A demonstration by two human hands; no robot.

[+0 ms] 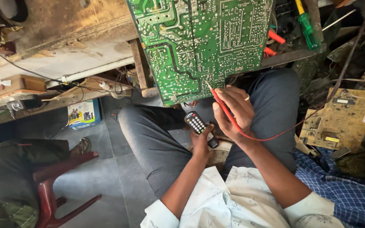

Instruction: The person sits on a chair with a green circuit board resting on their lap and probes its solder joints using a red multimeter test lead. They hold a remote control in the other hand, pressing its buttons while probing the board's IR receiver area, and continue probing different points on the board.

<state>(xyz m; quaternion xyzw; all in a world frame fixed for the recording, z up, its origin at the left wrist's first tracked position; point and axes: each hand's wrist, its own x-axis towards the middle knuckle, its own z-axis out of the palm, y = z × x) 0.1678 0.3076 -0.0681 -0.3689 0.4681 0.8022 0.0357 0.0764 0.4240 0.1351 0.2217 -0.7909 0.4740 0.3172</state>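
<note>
Head view: slim red probe, flat green board.

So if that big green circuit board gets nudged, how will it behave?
The green circuit board looks stiff, probably light. It overhangs the bench edge, so it may tip or slide. The red probe in the right hand touches it.

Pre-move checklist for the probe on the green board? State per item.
1. Right hand grips red probe: ok.
2. Probe tip on the solder side of the green circuit board: ok, exact pad cannot tell.
3. Left hand holds black remote: ok.
4. Red lead free of snags: cannot tell.
5. Board steady on bench edge: cannot tell.
</note>
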